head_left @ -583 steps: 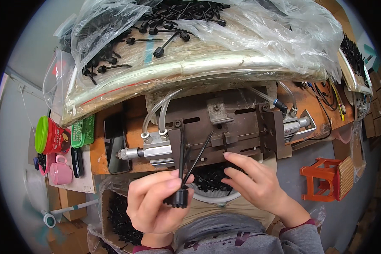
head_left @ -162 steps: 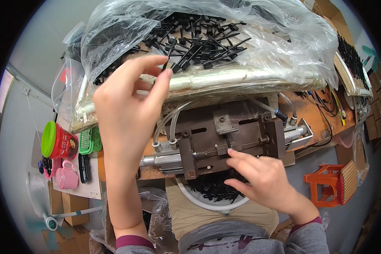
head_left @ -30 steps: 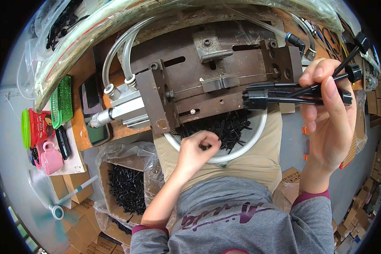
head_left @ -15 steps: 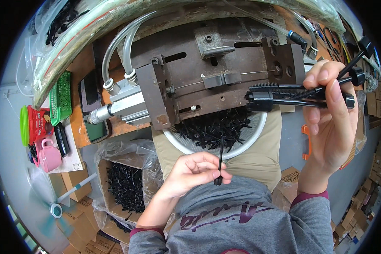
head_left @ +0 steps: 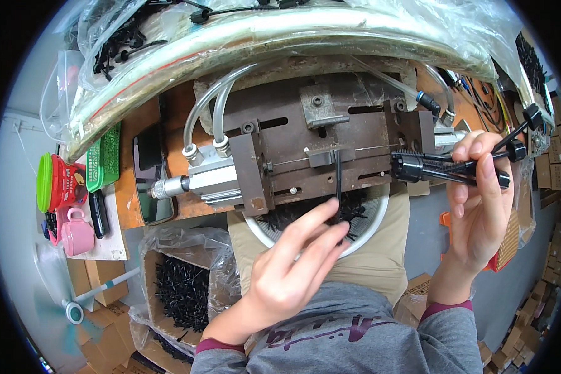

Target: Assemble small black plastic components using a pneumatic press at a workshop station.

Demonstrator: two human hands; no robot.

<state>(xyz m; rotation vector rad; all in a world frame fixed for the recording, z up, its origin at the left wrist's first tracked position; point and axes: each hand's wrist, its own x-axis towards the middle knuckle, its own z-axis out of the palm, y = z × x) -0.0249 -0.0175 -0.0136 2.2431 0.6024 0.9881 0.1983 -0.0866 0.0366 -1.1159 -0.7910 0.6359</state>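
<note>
My left hand pinches a thin black plastic rod at its lower end. The rod stands upright in the view, its tip at the small grey metal block in the middle of a brown metal fixture. A thin wire runs across the fixture through that block. My right hand is closed round several black plastic rods with wider toothed heads, held off the fixture's right end. Below the fixture, a white round basket on my lap holds many black plastic pieces, partly hidden by my left hand.
Left of the fixture sit a silver air cylinder with clear hoses, a phone, a green basket and a pink mug. A plastic-lined carton of black pieces stands lower left, near a fan.
My left hand has moved up from near my shirt, bringing its rod to the fixture's middle block. My right hand keeps its bundle, slightly lower. The head view has shifted a little.
</note>
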